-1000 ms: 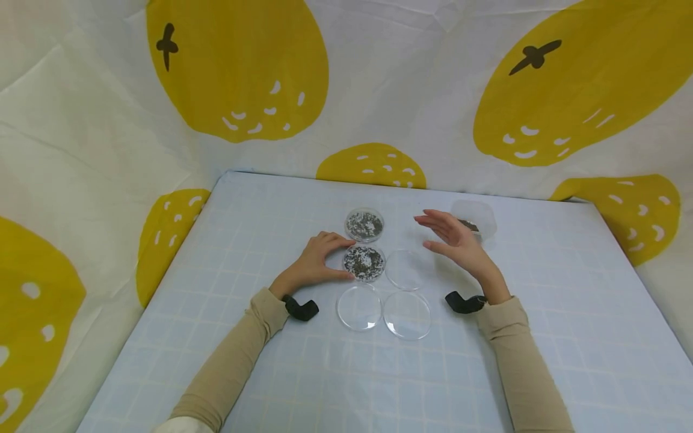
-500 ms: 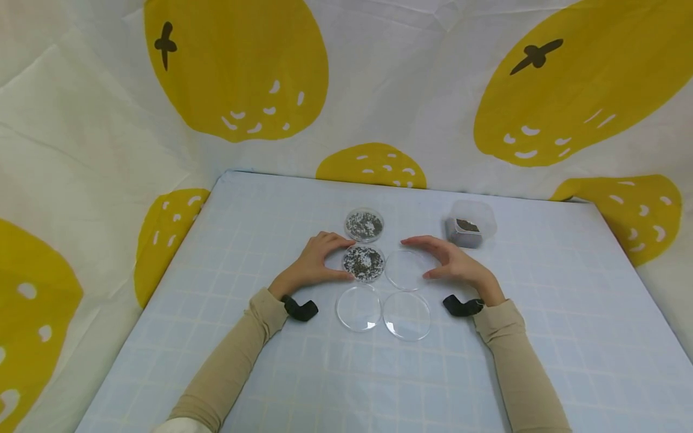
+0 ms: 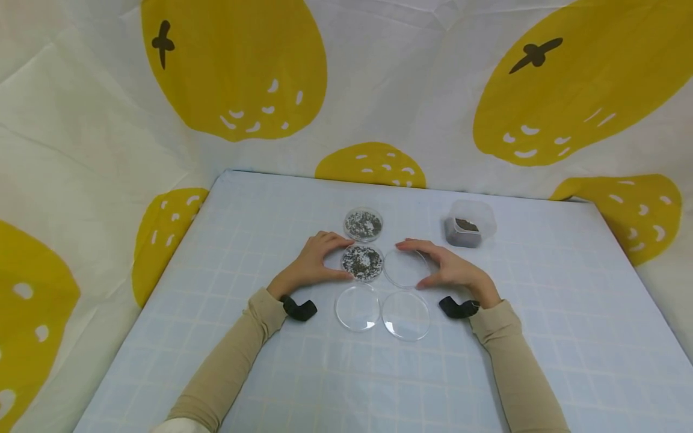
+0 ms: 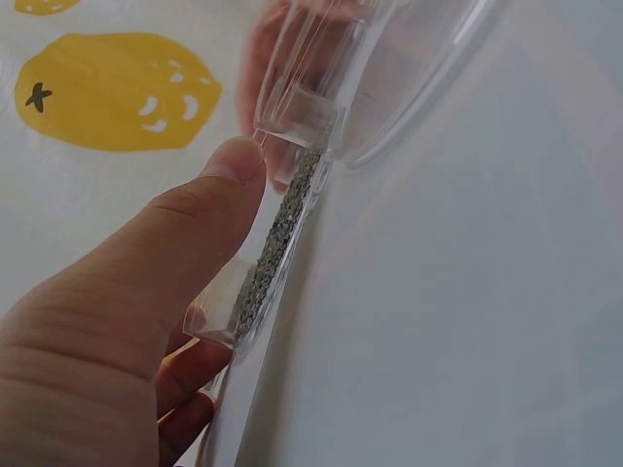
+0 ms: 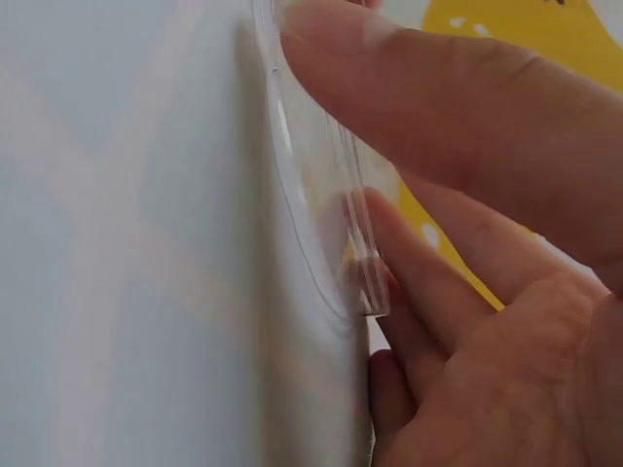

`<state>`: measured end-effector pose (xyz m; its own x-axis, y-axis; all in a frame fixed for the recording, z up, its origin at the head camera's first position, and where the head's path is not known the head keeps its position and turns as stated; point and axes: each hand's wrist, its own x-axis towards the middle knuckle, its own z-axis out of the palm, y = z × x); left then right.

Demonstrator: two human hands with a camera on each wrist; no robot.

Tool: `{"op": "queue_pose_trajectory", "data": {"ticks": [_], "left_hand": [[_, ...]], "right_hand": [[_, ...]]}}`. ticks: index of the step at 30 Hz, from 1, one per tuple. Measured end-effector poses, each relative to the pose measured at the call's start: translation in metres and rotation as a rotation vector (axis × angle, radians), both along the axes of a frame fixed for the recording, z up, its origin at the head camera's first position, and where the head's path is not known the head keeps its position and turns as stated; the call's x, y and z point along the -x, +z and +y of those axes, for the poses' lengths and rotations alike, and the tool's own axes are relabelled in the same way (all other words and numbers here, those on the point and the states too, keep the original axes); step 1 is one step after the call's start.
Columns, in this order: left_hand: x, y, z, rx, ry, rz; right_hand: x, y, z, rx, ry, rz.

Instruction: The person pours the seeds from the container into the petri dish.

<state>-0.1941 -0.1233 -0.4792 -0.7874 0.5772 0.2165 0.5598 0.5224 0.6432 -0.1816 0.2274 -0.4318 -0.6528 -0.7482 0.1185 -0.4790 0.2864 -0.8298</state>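
Observation:
My left hand (image 3: 312, 263) holds the left side of a petri dish (image 3: 362, 263) of dark and white granules, thumb at its near rim and fingers at its far rim. In the left wrist view the grains (image 4: 282, 224) lie in a layer inside the clear wall. My right hand (image 3: 450, 264) spans an empty clear petri dish (image 3: 403, 269) just right of it, fingertips at the far edge, thumb at the near edge. The right wrist view shows the thumb (image 5: 389, 88) against the clear rim (image 5: 365, 243), with fingers behind.
Behind the held dish stands another granule-filled petri dish (image 3: 363, 224). Two clear round dishes, the left one (image 3: 358, 307) and the right one (image 3: 406, 316), lie in front. A translucent box (image 3: 470, 225) with dark material sits at the back right, before the printed curtain (image 3: 390, 90).
My right hand has come down and leftward from near the box, and its thumb and fingers have closed around the empty clear dish. The left hand stays on the granule-filled dish.

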Motion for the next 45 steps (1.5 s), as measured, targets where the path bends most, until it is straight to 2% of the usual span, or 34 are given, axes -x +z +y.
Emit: {"op": "queue_pose_trajectory", "data": {"ticks": [4, 18, 28, 35, 41, 45], "left_hand": [[0.0, 0.0, -0.001, -0.012, -0.003, 0.005], [0.0, 0.002, -0.002, -0.008, 0.002, 0.011], [0.002, 0.001, -0.002, -0.007, 0.01, 0.012], [0.003, 0.001, -0.001, -0.013, 0.006, 0.02], [0.003, 0.0, -0.001, -0.016, 0.007, 0.018], [0.002, 0.0, 0.0, -0.022, 0.007, 0.017]], "right_hand": [[-0.001, 0.003, -0.002, 0.0, -0.031, 0.002], [0.001, 0.0, -0.002, -0.014, -0.072, 0.004], [-0.001, 0.004, -0.004, 0.011, -0.123, -0.06], [0.013, -0.025, 0.006, 0.045, -0.163, -0.028], [0.011, -0.021, 0.004, 0.054, -0.208, -0.05], [0.009, -0.015, 0.002, 0.031, -0.23, -0.029]]}}
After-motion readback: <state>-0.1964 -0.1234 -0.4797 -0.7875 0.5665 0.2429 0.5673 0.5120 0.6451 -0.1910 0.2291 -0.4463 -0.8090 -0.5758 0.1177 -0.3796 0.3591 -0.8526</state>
